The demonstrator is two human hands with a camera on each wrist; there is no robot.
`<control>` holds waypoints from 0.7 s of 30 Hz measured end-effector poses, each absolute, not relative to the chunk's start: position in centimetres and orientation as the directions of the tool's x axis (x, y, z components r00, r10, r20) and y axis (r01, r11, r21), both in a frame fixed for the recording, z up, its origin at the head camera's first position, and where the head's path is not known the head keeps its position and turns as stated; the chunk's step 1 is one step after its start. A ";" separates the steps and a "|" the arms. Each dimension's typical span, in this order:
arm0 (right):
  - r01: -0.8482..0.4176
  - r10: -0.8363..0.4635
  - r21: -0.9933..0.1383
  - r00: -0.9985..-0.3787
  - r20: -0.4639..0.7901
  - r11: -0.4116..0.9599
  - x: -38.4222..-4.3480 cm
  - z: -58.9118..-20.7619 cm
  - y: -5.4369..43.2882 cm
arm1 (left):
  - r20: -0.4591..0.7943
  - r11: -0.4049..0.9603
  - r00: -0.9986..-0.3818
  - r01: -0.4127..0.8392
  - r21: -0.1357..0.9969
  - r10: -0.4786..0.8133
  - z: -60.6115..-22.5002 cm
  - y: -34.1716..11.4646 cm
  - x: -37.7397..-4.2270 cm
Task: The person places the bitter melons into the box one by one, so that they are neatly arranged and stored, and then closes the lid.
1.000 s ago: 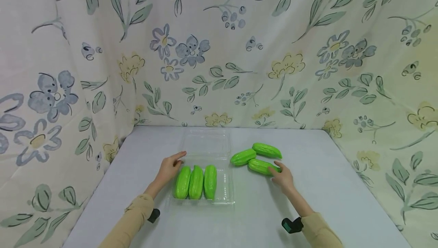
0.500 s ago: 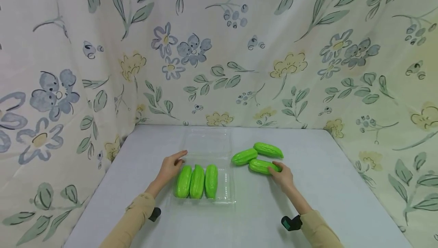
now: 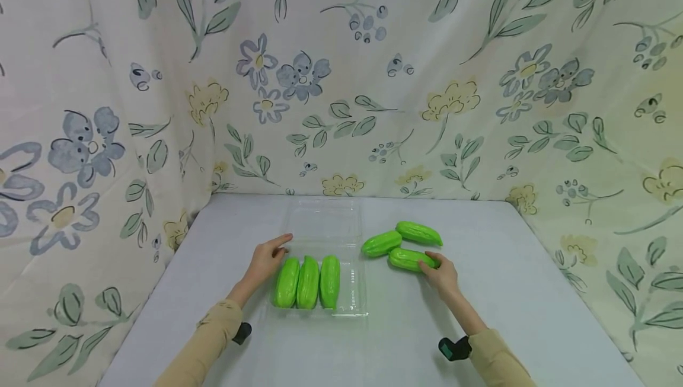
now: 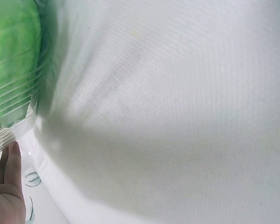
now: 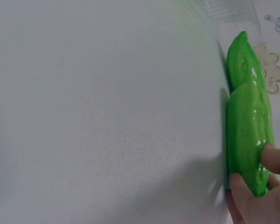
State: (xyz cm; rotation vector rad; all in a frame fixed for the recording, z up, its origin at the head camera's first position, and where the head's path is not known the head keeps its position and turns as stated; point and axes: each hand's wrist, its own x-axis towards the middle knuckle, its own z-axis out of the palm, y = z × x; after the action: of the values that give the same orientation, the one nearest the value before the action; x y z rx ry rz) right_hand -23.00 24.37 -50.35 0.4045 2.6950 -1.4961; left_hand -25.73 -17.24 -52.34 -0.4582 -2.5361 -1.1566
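Note:
My right hand (image 3: 443,274) pinches the near end of a green bitter melon (image 3: 404,259) lying on the table, thumb on one side and fingers on the other. In the right wrist view that bitter melon (image 5: 248,126) overlaps a second one (image 5: 244,60). Two more lie close behind it, a middle one (image 3: 382,244) and a far one (image 3: 418,233). A clear plastic clamshell box (image 3: 353,292) has three bitter melons side by side in its base. My left hand (image 3: 265,261) touches the box's back left corner, fingers extended; its fingertips (image 4: 14,147) meet the ribbed wall.
The box's clear lid (image 3: 322,224) lies folded back flat behind the base. Both stand on a white table (image 3: 235,221). A floral cloth (image 3: 341,79) hangs behind the table and along both sides. Dark wrist cameras (image 3: 455,349) sit under the sleeves.
The right fingers have settled round the near end of the bitter melon. The left hand stays at the box corner. The head view has shifted slightly.

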 end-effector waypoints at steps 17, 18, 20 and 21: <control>0.229 0.225 -0.828 -0.966 -0.128 0.512 -22.7 -50.6 24.4 | 0.378 0.615 -0.912 0.391 0.684 0.159 -52.2 -17.3 -25.8; 0.230 0.223 -0.829 -0.966 -0.131 0.509 -22.7 -50.6 24.4 | 0.376 0.615 -0.913 0.389 0.686 0.158 -52.2 -17.2 -25.8; 0.233 0.220 -0.835 -0.966 -0.138 0.498 -22.7 -50.7 24.5 | 0.368 0.614 -0.917 0.381 0.691 0.155 -52.1 -17.2 -25.7; 0.236 0.220 -0.838 -0.965 -0.143 0.491 -22.7 -50.7 24.6 | 0.366 0.614 -0.918 0.379 0.692 0.154 -52.1 -17.2 -25.7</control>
State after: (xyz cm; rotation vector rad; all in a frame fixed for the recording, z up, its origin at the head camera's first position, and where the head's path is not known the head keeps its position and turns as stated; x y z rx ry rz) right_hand -22.73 24.55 -50.75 0.4128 2.6984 -1.5209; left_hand -25.69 -17.20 -52.08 -0.4351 -2.5706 -1.1954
